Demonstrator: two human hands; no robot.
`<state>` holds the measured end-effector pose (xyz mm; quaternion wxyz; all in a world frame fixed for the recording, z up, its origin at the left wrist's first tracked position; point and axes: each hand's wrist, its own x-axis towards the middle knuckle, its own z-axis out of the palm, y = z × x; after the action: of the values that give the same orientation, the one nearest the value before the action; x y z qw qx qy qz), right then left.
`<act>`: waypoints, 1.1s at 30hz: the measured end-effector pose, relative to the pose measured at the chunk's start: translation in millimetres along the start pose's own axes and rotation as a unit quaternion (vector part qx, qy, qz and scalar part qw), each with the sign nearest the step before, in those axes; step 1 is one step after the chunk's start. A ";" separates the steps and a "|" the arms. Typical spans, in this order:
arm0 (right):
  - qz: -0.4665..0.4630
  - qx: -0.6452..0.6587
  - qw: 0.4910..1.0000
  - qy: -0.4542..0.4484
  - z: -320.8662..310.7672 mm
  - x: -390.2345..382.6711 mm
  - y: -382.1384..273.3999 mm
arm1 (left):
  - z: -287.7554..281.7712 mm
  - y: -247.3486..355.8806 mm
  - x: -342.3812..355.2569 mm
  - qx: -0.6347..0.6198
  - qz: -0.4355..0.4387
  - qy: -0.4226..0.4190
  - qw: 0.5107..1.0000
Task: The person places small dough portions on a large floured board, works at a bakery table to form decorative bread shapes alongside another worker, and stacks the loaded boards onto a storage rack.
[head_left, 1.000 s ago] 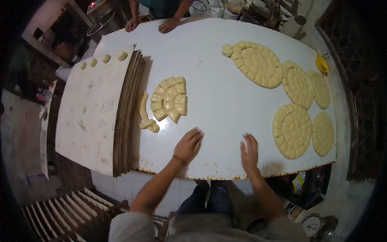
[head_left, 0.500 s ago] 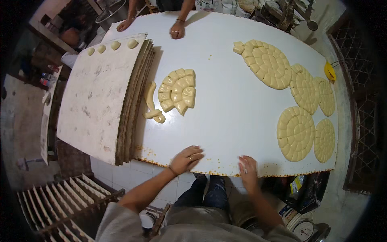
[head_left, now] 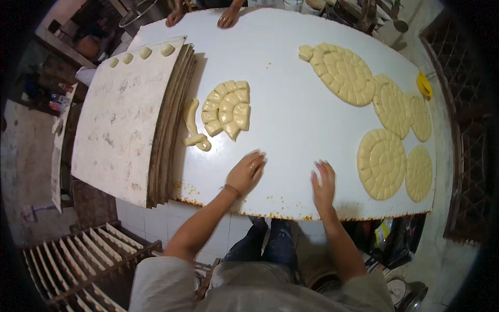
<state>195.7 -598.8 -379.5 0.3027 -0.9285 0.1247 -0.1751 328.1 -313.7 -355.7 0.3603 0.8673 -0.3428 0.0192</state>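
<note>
Over the near part of the white table (head_left: pixel 291 119), my left hand (head_left: pixel 247 174) holds nothing; its fingers reach forward, loosely bent. To its right, my right hand (head_left: pixel 324 186) is empty too, with fingers stretched and thumb apart. Nearest to my left hand is a half-round piece of scored dough (head_left: pixel 227 109), cut into blocks. Beside that lie a strip of dough (head_left: pixel 191 115) and a short twisted piece of dough (head_left: pixel 197 141). On the right are several round, flat dough discs scored in rings, among them a near disc (head_left: pixel 381 164) and a large far disc (head_left: pixel 343 75).
A stack of wooden boards (head_left: pixel 122 122) stands at the left, with several dough balls (head_left: pixel 145 52) along its far edge. Another person's hands (head_left: pixel 227 20) rest at the far edge. A yellow scraper-like object (head_left: pixel 424 86) lies far right; a slatted rack (head_left: pixel 78 260) stands lower left.
Both my hands have moved forward from the table's near edge onto its top. The other person's hands have shifted, the right-hand one back toward the far edge. The dough pieces stay put.
</note>
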 end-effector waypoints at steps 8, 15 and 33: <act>-0.029 -0.025 0.995 -0.092 -28.9 -57.7 32.4 | -21.8 -28.4 -61.2 -0.039 0.018 -0.110 0.993; -0.078 -0.001 0.989 -0.129 1.2 -72.0 9.4 | 3.8 -11.8 -78.6 -0.044 0.039 -0.050 0.997; -0.072 0.045 0.987 -0.134 8.1 -34.4 -4.6 | 28.6 25.7 -33.4 0.029 -0.078 0.080 0.993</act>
<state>168.3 -579.4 -391.5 0.3452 -0.9354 0.0079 -0.0760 280.8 -325.6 -370.5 0.3615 0.8973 -0.2434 0.0702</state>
